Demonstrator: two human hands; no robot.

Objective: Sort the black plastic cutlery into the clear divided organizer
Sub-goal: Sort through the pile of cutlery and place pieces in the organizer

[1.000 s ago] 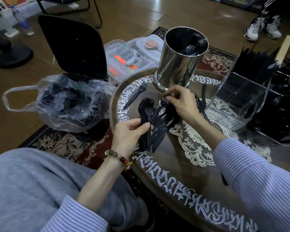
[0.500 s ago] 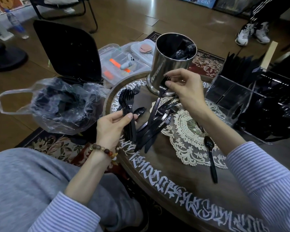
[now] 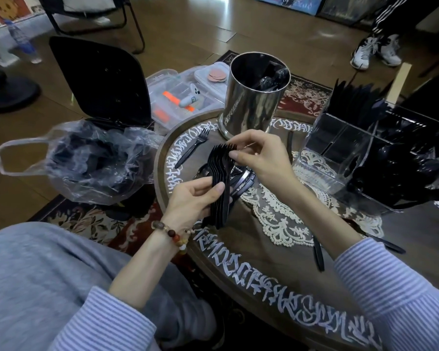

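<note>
Bare tabletop (image 3: pixel 276 269) lies open along the near side; a steel canister (image 3: pixel 251 97) blocks the far edge; the clear organizer (image 3: pixel 340 158) walls off the right; loose cutlery (image 3: pixel 241 181) clutters the centre; a lone fork (image 3: pixel 193 148) lies at far left beside the bagged bin (image 3: pixel 91 158).

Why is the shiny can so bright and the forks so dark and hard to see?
In the head view, the metal can reflects room light as pale streaks; the black fork stack, gripped by the left hand and pinched by the right hand, merges into one dark mass; wide-angle distortion curves the table rim.
</note>
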